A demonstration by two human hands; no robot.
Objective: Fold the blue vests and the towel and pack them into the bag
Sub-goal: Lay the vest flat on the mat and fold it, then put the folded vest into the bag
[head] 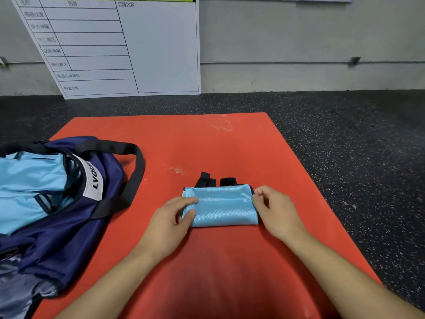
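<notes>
Two bare forearms reach in from the bottom edge and meet at a folded blue vest (220,206) lying near the middle of a red mat (230,146). On the vest's left end, the left hand (170,217) curls round the fabric: its fingers (187,200) lie across the top of the fold and the thumb presses against the end below them, pinching that end. At the vest's right end, the right hand (276,208) has its fingers bent inward with the fingertips touching the fabric's edge; whether they grip it or only press against it cannot be told. Short black straps (215,179) poke out from the vest's far side onto the mat.

Well to the left, a navy bag (69,226) lies open on the mat's left part, light blue fabric (25,185) showing inside its mouth and a black handle (135,162) looping toward the vest. A white label with black lettering crosses the bag's opening. Dark speckled floor (345,146) surrounds the mat, and a white board (110,47) ruled into rows leans against the grey wall behind.
</notes>
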